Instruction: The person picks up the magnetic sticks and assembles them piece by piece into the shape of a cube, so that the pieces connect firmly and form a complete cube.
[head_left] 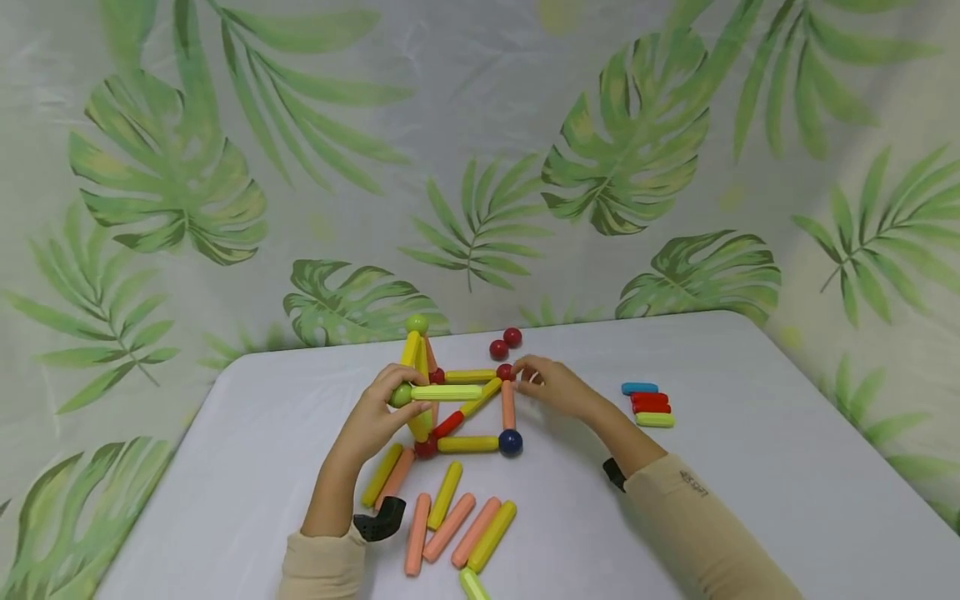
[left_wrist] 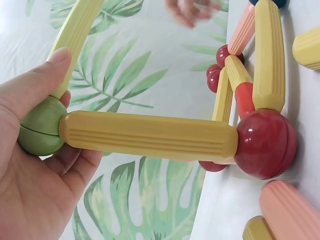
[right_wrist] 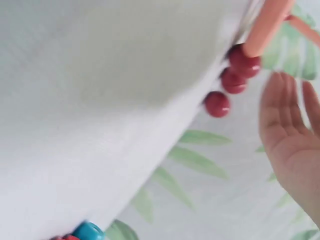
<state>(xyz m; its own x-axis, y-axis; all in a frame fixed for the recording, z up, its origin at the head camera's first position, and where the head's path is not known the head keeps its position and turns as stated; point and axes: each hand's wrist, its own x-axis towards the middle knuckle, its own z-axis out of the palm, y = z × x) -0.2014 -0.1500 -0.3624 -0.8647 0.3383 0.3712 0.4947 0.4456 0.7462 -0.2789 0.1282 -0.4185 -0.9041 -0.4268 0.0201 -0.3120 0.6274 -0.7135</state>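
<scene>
- On the white table [head_left: 570, 525], I see loose sticks [head_left: 448, 527] before the frame [head_left: 474, 406], two red balls [head_left: 498, 350] beyond.
- The left hand [head_left: 378, 418], gripping a green ball [left_wrist: 42, 125], partly hides this largely yellow-and-pink stick frame near the far edge.
- The right hand [head_left: 557, 389], fingers loosely bent, is beside a red corner ball [head_left: 505, 372]; contact I cannot judge.

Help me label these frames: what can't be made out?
Head: near end of one lime stick, past the bottom edge.
Head: print on the right sleeve, too small.
Left wrist: right hand, blurred, cut by the top edge.
Right wrist: rest of the blue stick, past the bottom edge.
</scene>
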